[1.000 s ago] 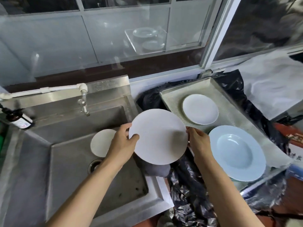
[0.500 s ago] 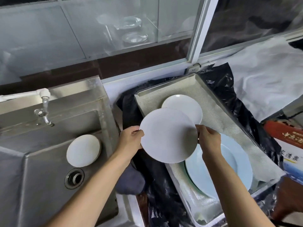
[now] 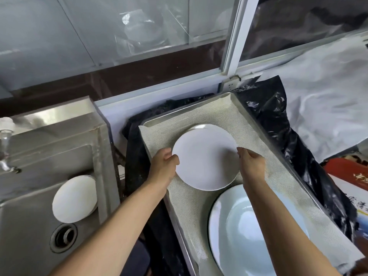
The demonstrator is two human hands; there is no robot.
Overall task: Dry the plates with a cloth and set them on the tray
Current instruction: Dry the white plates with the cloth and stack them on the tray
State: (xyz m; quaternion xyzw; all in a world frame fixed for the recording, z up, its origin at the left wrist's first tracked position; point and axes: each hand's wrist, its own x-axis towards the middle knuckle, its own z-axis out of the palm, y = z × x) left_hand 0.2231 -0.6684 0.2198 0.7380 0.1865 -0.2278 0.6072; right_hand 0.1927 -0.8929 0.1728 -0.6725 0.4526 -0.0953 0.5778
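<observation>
Both hands clamp a round white ceramic plate point(image 3: 205, 158) by opposite rim edges: left hand point(image 3: 163, 166) w/ thumb on the face, right hand point(image 3: 251, 163) w/ fingers curled at the rim. Plate sits above a second white plate point(image 3: 197, 126), only its far rim visible, on the mesh-lined steel tray point(image 3: 256, 124). Pale blue deep plate point(image 3: 235, 232) lies below right forearm. Another white plate point(image 3: 74, 199) leans in the steel sink point(image 3: 29, 226), left of left hand.
</observation>
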